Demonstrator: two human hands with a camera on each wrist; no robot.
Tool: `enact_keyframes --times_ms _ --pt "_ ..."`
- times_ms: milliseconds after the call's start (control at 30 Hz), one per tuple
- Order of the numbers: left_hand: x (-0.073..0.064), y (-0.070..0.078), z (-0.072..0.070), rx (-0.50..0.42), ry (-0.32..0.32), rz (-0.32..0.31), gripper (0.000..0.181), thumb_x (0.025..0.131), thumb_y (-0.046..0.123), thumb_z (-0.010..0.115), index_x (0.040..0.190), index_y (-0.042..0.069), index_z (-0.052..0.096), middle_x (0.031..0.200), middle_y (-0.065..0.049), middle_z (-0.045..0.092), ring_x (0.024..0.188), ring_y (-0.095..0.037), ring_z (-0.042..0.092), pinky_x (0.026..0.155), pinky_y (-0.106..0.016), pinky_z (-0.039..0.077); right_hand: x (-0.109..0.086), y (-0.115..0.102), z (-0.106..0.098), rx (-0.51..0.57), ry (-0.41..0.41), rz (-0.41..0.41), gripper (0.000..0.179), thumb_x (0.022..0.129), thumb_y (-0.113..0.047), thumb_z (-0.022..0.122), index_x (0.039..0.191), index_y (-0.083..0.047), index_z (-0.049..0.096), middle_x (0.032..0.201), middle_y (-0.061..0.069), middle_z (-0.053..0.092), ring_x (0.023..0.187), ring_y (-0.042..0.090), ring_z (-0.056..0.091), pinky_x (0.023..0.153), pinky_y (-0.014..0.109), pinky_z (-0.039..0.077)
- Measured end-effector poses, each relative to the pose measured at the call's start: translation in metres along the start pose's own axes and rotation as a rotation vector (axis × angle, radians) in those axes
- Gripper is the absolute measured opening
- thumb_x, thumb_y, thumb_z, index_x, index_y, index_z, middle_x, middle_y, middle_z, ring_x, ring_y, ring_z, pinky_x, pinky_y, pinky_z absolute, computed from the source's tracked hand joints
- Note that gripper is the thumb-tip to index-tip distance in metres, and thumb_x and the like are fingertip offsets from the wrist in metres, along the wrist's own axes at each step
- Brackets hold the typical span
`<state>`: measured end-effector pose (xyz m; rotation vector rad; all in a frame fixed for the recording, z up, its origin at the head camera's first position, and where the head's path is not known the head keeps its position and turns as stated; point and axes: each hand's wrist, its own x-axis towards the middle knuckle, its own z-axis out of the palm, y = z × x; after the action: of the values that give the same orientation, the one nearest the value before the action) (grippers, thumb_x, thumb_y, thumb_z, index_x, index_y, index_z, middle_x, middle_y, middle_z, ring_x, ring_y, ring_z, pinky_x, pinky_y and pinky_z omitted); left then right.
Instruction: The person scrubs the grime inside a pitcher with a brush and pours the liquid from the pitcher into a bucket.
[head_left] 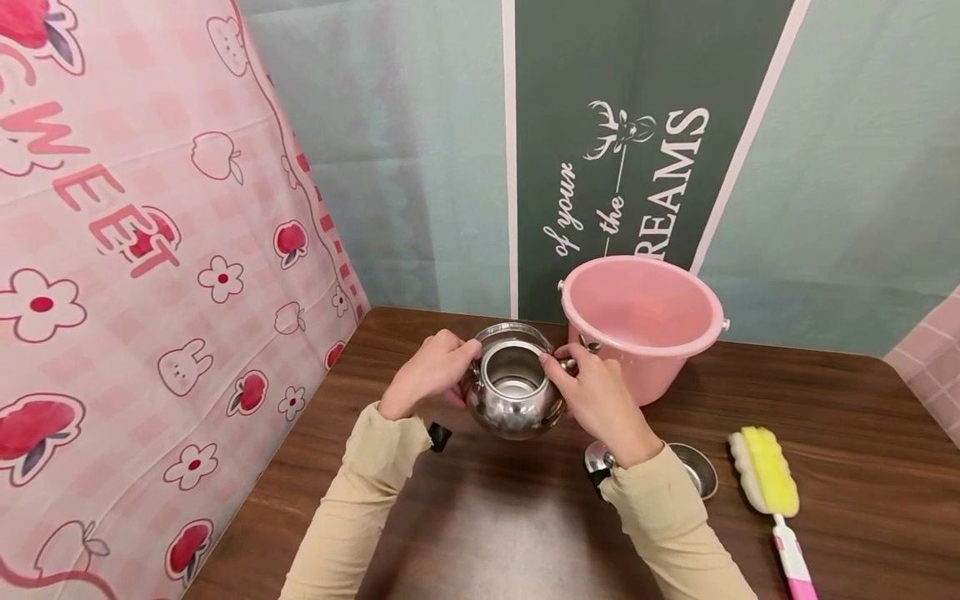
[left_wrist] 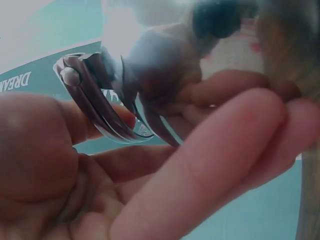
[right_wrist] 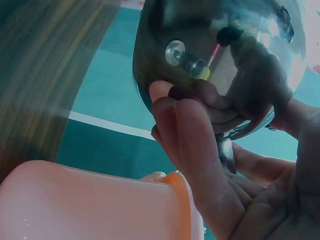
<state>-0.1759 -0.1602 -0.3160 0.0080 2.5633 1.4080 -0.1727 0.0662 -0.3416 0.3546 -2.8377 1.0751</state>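
A shiny round stainless steel teapot (head_left: 513,417), its top uncovered, is held over the table between both hands. My left hand (head_left: 431,367) grips its left side, thumb near the rim and fingers against the body. In the left wrist view the curved metal handle (left_wrist: 95,102) passes between thumb and fingers. On the other side my right hand (head_left: 596,396) grips the teapot by the spout (right_wrist: 226,155), its thumb at the rim. Partly hidden by the right forearm, a small shiny metal lid (head_left: 597,457) and a round metal cup-like piece (head_left: 699,472) lie on the table.
A pink bucket (head_left: 641,367) stands just behind and right of the right hand. Further right lies a yellow-and-white sponge brush (head_left: 765,471) with a pink-and-white handle. A patterned pink cloth (head_left: 187,292) borders the wooden table (head_left: 480,533) on the left.
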Motion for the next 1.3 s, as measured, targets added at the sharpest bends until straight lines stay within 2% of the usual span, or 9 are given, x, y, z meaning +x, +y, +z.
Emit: enact_keyframes --times_ms 200,300,467,633,767,1000,1167,1300 --pt "0.0 -0.009 0.005 -0.017 -0.018 0.006 0.038 0.088 0.024 0.041 0.071 0.004 0.068 0.072 -0.013 0.065 0.05 -0.027 0.068 0.056 -0.042 0.057 -0.001 0.005 0.008 -0.009 -0.02 0.018 0.043 0.096 -0.049 0.049 0.115 -0.013 0.062 0.072 0.002 0.067 0.047 0.008 0.057 0.072 0.036 0.044" --pt "0.001 -0.013 0.008 -0.017 -0.016 0.001 0.037 0.088 0.023 0.041 0.071 0.004 0.068 0.07 -0.013 0.065 0.05 -0.025 0.067 0.054 -0.04 0.057 -0.002 0.008 0.013 -0.022 -0.021 0.018 0.041 0.096 -0.048 0.05 0.113 -0.013 0.063 0.072 0.002 0.067 0.052 0.011 0.058 0.076 0.039 0.044" --pt "0.002 -0.022 0.013 -0.017 -0.006 -0.005 0.035 0.088 0.021 0.042 0.07 0.004 0.067 0.067 -0.012 0.064 0.049 -0.026 0.067 0.05 -0.036 0.056 -0.002 0.014 0.023 -0.011 -0.027 0.022 0.04 0.096 -0.047 0.052 0.112 -0.013 0.065 0.086 0.005 0.07 0.061 0.014 0.059 0.073 0.038 0.048" --pt "0.001 -0.029 0.017 -0.014 -0.009 -0.012 0.035 0.087 0.02 0.041 0.069 0.004 0.067 0.063 -0.011 0.063 0.048 -0.027 0.067 0.049 -0.036 0.056 -0.004 0.019 0.033 0.052 -0.057 0.058 0.039 0.095 -0.046 0.053 0.114 -0.013 0.064 0.088 0.007 0.07 0.048 0.011 0.06 0.067 0.032 0.049" --pt "0.0 -0.034 0.02 0.0 -0.004 0.0 0.035 0.087 0.02 0.041 0.069 0.004 0.067 0.062 -0.01 0.063 0.048 -0.024 0.066 0.049 -0.036 0.055 -0.006 0.022 0.037 0.067 -0.055 0.065 0.039 0.095 -0.046 0.054 0.113 -0.013 0.065 0.091 0.007 0.071 0.047 0.01 0.06 0.069 0.033 0.049" --pt "-0.001 -0.04 0.024 0.013 -0.012 -0.006 0.035 0.087 0.019 0.04 0.068 0.005 0.065 0.061 -0.009 0.06 0.048 -0.023 0.066 0.055 -0.042 0.057 -0.01 0.026 0.044 0.059 -0.04 0.067 0.037 0.094 -0.045 0.055 0.113 -0.014 0.065 0.083 0.004 0.071 0.048 0.009 0.058 0.073 0.035 0.048" --pt "0.0 -0.046 0.027 0.027 -0.018 -0.008 0.034 0.087 0.019 0.04 0.068 0.005 0.064 0.061 -0.008 0.058 0.047 -0.022 0.065 0.055 -0.041 0.057 -0.013 0.03 0.05 0.101 -0.057 0.103 0.038 0.094 -0.046 0.055 0.114 -0.015 0.064 0.073 0.001 0.068 0.049 0.016 0.062 0.071 0.033 0.048" --pt "0.002 -0.05 0.029 0.025 -0.018 -0.02 0.034 0.088 0.02 0.04 0.067 0.006 0.064 0.062 -0.007 0.057 0.047 -0.023 0.065 0.056 -0.044 0.057 -0.015 0.034 0.054 0.101 -0.041 0.097 0.037 0.094 -0.047 0.055 0.113 -0.016 0.064 0.076 0.001 0.069 0.051 0.013 0.061 0.072 0.034 0.048"
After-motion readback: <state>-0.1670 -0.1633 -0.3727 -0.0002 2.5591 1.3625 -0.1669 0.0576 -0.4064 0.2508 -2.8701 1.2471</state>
